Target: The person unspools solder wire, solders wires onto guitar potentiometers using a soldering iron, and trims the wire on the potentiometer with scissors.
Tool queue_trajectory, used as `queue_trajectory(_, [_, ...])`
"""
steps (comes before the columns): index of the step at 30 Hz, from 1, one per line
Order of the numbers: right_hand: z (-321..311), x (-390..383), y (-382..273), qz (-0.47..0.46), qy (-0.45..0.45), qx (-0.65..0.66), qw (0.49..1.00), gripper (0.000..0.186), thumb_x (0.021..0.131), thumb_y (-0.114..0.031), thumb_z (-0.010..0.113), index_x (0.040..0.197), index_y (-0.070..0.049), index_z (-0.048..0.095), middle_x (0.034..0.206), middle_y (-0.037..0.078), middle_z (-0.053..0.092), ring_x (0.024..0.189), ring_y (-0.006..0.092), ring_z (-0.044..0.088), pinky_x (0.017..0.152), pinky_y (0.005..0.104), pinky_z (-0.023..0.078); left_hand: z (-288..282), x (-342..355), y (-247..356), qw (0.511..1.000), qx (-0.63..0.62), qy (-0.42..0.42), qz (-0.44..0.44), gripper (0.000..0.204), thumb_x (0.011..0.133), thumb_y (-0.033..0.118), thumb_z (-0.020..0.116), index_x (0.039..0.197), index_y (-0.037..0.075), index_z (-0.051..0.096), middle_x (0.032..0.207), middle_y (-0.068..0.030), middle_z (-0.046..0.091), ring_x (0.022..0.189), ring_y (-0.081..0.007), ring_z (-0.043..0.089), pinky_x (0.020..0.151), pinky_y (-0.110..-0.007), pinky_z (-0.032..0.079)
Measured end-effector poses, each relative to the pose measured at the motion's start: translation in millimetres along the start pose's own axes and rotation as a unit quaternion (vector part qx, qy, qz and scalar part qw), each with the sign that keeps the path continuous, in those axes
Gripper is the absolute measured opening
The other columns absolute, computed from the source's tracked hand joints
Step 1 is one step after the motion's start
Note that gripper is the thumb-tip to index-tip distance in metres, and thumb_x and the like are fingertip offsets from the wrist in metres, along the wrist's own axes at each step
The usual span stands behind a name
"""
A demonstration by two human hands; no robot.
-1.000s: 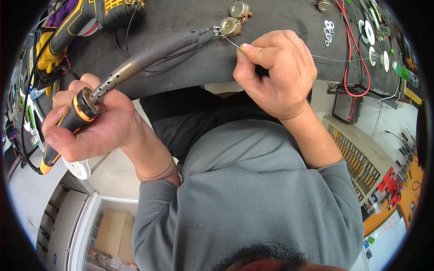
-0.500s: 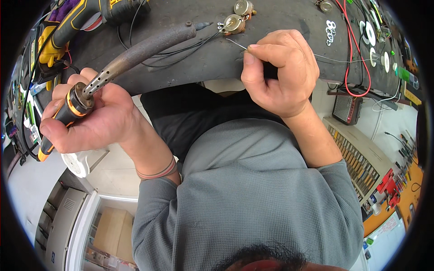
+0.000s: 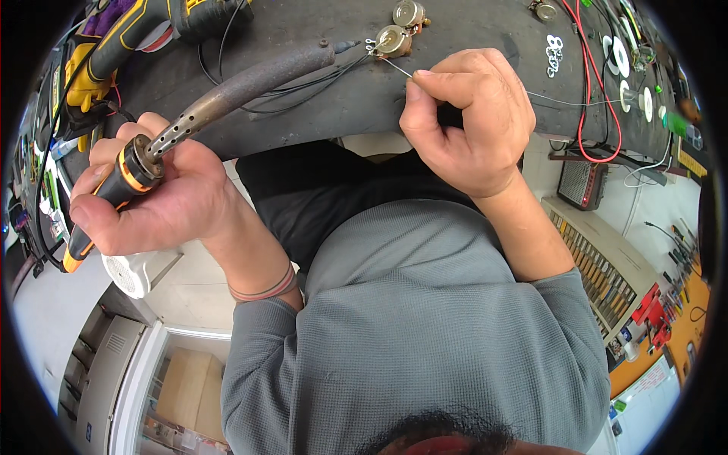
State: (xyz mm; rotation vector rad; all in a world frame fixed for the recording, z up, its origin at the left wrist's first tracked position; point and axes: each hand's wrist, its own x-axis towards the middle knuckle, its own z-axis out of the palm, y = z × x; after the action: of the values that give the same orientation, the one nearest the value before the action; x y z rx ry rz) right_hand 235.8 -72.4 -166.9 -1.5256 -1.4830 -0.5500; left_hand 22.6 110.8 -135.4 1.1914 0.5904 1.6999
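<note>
My left hand is wrapped round the black and orange handle of a soldering iron. Its long perforated barrel reaches up and right, and its tip comes close to the lugs of a round metal potentiometer. Between thumb and forefinger my right hand pinches a thin strand of solder wire. The strand's free end reaches the potentiometer's near edge; whether it touches a lug I cannot tell. A second potentiometer sits just behind. Thin black wires run leftward from the lugs.
A yellow and black power tool lies at the upper left of the dark work mat. Right of my right hand are small metal washers, red cables and white spools. Another small metal part lies at the far edge.
The soldering iron has shifted slightly right, its tip nearer the potentiometer. My right hand has moved a little left and up, bringing the solder wire's end to the potentiometer.
</note>
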Motion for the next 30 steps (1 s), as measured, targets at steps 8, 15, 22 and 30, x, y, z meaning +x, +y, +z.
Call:
queue_trajectory(8, [1, 2, 0, 0.001, -0.011, -0.016, 1.000, 0.032, 0.070, -0.002, 0.090, 0.089, -0.014, 0.067, 0.079, -0.001, 0.069, 0.069, 0.0210, 0.066, 0.059, 0.0332, 0.045, -5, -1, -3, 0.999, -0.003, -0.051, 0.019, 0.040, 0.100, 0.048, 0.069, 0.088, 0.013, 0.053, 0.061, -0.0015, 0.040, 0.050, -0.0114, 0.027, 0.051, -0.030, 0.023])
queue_trajectory(15, [2, 3, 0, -0.009, -0.011, -0.025, 1.000, 0.032, 0.071, -0.003, 0.090, 0.089, -0.014, 0.066, 0.079, -0.001, 0.068, 0.069, 0.0209, 0.066, 0.059, 0.0329, 0.045, -6, -3, -4, 0.998, -0.004, -0.060, 0.026, 0.038, 0.102, 0.046, 0.067, 0.092, 0.012, 0.054, 0.061, -0.0023, 0.040, 0.050, -0.0116, 0.027, 0.051, -0.031, 0.023])
queue_trajectory(22, [4, 3, 2, -0.017, -0.003, -0.032, 0.999, 0.032, 0.071, -0.003, 0.089, 0.089, -0.015, 0.065, 0.079, -0.001, 0.068, 0.068, 0.0208, 0.065, 0.059, 0.0327, 0.045, -11, -1, -6, 0.996, -0.020, -0.089, 0.025, 0.037, 0.104, 0.045, 0.065, 0.094, 0.011, 0.055, 0.062, -0.0028, 0.041, 0.051, -0.0118, 0.026, 0.051, -0.031, 0.023])
queue_trajectory(30, [3, 4, 2, -0.015, -0.008, -0.038, 0.999, 0.032, 0.070, -0.003, 0.089, 0.088, -0.015, 0.066, 0.079, -0.001, 0.068, 0.068, 0.0206, 0.065, 0.058, 0.0326, 0.045, -12, -1, -7, 0.995, -0.041, -0.090, 0.014, 0.036, 0.105, 0.043, 0.064, 0.094, 0.010, 0.056, 0.062, -0.0034, 0.041, 0.050, -0.0117, 0.025, 0.051, -0.031, 0.022])
